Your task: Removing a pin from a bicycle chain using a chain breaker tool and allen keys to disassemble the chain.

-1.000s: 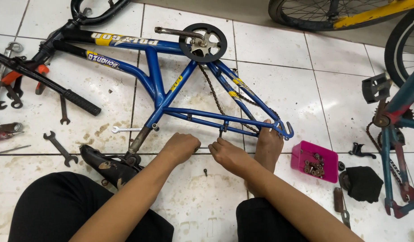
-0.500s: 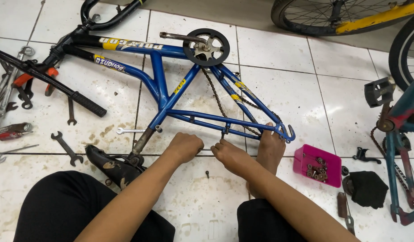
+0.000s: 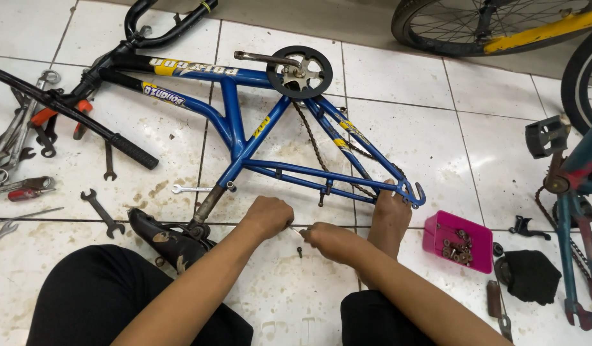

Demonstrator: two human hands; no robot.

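A blue bicycle frame (image 3: 244, 138) lies flat on the tiled floor, its chainring (image 3: 302, 70) and loose chain (image 3: 315, 144) on the far side. My left hand (image 3: 268, 216) is a closed fist just below the frame's lower tube. My right hand (image 3: 329, 241) is pinched shut a few centimetres to its right. A thin metal rod (image 3: 298, 227) spans the gap between both hands; what it is I cannot make out. A small bolt (image 3: 300, 252) lies on the tile under them. My bare foot (image 3: 389, 218) rests by the rear dropout (image 3: 414, 194).
Wrenches (image 3: 103, 211) and other tools (image 3: 17, 154) lie at the left, and a black handlebar (image 3: 71, 118) crosses them. A black saddle (image 3: 167, 240) sits near my left knee. A pink tray (image 3: 453, 240) of small parts is at the right, by another bicycle (image 3: 575, 192). A wheel (image 3: 475, 25) lies at the top.
Both hands stay close together below the frame, shifted slightly toward me. The view has drifted a little; the frame and foot have not moved.
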